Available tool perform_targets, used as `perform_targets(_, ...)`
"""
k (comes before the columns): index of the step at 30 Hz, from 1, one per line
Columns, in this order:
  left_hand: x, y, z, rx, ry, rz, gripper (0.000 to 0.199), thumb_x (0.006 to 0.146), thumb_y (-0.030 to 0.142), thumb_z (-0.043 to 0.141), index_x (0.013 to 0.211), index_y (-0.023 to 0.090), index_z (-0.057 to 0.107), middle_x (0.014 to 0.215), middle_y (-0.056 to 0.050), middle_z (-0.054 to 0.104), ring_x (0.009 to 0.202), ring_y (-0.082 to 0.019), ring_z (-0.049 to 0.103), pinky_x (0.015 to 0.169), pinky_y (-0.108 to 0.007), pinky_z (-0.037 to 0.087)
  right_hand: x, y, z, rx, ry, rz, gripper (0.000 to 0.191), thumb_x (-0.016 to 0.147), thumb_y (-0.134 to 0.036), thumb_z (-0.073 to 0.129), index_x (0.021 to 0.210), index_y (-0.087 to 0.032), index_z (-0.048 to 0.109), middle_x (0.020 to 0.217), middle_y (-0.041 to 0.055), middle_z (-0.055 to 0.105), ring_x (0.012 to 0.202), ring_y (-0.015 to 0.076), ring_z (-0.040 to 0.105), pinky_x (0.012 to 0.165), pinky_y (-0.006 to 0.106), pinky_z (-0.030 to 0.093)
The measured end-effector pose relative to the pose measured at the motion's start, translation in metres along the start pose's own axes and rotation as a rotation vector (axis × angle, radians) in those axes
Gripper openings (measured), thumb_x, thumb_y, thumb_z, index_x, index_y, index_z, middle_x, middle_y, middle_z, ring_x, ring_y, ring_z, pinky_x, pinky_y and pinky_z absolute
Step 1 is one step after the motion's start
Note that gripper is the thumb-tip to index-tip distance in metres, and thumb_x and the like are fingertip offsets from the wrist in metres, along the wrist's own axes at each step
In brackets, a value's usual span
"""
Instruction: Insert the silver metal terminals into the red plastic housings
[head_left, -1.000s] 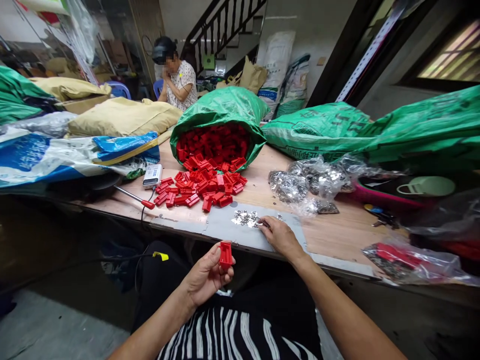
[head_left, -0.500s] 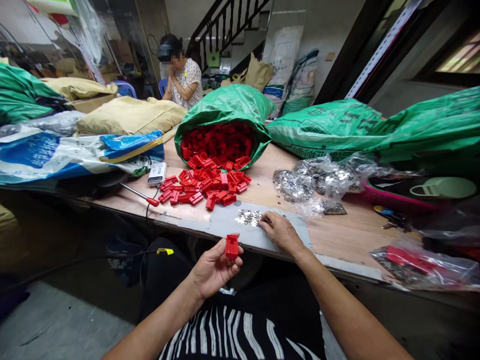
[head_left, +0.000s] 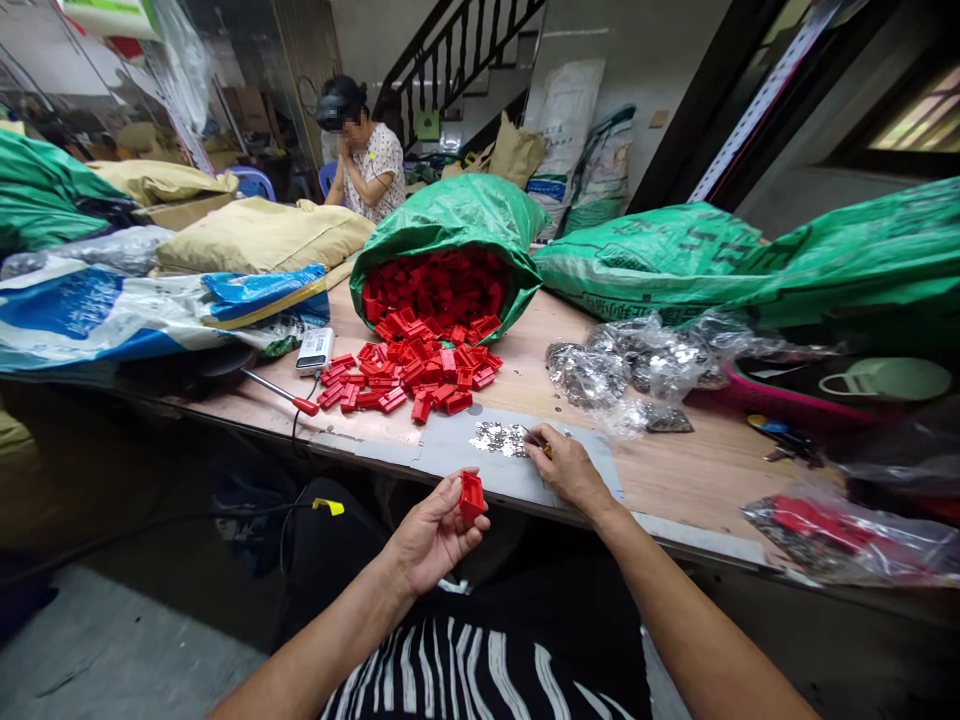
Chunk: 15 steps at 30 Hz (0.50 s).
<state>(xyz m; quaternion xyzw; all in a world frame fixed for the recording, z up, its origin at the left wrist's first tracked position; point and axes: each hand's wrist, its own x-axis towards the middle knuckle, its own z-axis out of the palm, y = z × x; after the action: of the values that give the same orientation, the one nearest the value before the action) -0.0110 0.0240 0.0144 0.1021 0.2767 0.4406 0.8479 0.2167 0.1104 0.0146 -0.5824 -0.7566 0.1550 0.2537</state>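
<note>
1. Where loose red pieces (head_left: 409, 378) spill across the table (head_left: 675, 475), they look light, stiff and perhaps slick.
2. Left hand (head_left: 433, 540) pinches one red casing (head_left: 472, 498) at the table's near edge; its opposite outer walls seem the sound hold.
3. Silvery plates (head_left: 496, 438) on the grey sheet (head_left: 450, 452) look thin and rigid, likely best lifted by their edges.
4. Slim tool (head_left: 548, 451), grasped by the right hand (head_left: 571, 470), points toward the plates; contact is unclear.

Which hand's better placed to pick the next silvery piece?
Right hand, probably: it holds a thin tool beside the silvery pieces; the left hand, holding a red part, is farther off.
</note>
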Motion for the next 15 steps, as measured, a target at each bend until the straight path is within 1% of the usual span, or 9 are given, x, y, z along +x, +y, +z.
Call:
perform_targets(3, -0.0003, -0.0005, -0.0008, -0.002, 0.005, -0.002, 0.040, 0.084, 0.027, 0.064, 0.122, 0.019, 0.052, 0.084, -0.006, 0.067, 0.067, -0.013, 0.068, 0.059, -0.020, 0.053, -0.0012, 0.0020, 0.0006, 0.033, -0.005, 0.012, 0.015, 0.083, -0.025, 0.048, 0.090, -0.021, 0.060, 0.086, 0.0038, 0.070, 0.079, 0.0194, 0.064, 0.072, 0.030, 0.045)
perform_targets(6, -0.0019, -0.0006, 0.0001, 0.013, 0.004, 0.000, 0.041, 0.082, 0.024, 0.066, 0.121, 0.018, 0.054, 0.093, -0.007, 0.066, 0.072, -0.014, 0.069, 0.060, -0.018, 0.053, -0.0024, 0.0030, 0.0024, 0.044, -0.008, 0.020, 0.015, 0.084, -0.025, 0.047, 0.090, -0.022, 0.061, 0.086, 0.0036, 0.070, 0.079, 0.0193, 0.064, 0.072, 0.030, 0.046)
perform_targets(9, -0.0039, -0.0005, 0.0025, 0.054, -0.031, 0.013, 0.041, 0.078, 0.015, 0.069, 0.118, 0.015, 0.057, 0.100, -0.008, 0.065, 0.081, -0.015, 0.069, 0.063, -0.016, 0.052, -0.0038, 0.0009, 0.0034, 0.066, -0.015, 0.024, 0.014, 0.084, -0.025, 0.048, 0.090, -0.022, 0.061, 0.087, 0.0032, 0.070, 0.080, 0.0194, 0.064, 0.072, 0.030, 0.045)
perform_targets(11, -0.0050, -0.0006, 0.0040, 0.087, -0.034, 0.020, 0.044, 0.075, 0.010, 0.070, 0.117, 0.014, 0.058, 0.100, -0.007, 0.064, 0.082, -0.015, 0.069, 0.064, -0.014, 0.052, -0.0048, -0.0014, 0.0031, 0.086, -0.017, 0.040, 0.014, 0.083, -0.026, 0.049, 0.089, -0.022, 0.061, 0.085, 0.0028, 0.070, 0.079, 0.0194, 0.064, 0.071, 0.030, 0.045)
perform_targets(13, -0.0059, -0.0011, 0.0047, 0.113, -0.024, 0.033, 0.047, 0.075, 0.010, 0.070, 0.120, 0.016, 0.056, 0.100, -0.007, 0.065, 0.079, -0.014, 0.070, 0.064, -0.015, 0.052, -0.0055, -0.0030, 0.0025, 0.119, -0.016, 0.058, 0.014, 0.083, -0.027, 0.049, 0.088, -0.022, 0.061, 0.084, 0.0025, 0.070, 0.077, 0.0191, 0.064, 0.070, 0.030, 0.045)
perform_targets(15, -0.0063, -0.0017, 0.0044, 0.122, -0.023, 0.058, 0.045, 0.079, 0.015, 0.067, 0.122, 0.016, 0.054, 0.099, -0.008, 0.066, 0.080, -0.016, 0.070, 0.068, -0.019, 0.054, -0.0058, -0.0031, 0.0019, 0.163, -0.012, 0.077, 0.014, 0.082, -0.029, 0.050, 0.087, -0.022, 0.061, 0.083, 0.0021, 0.069, 0.076, 0.0183, 0.063, 0.069, 0.029, 0.045)
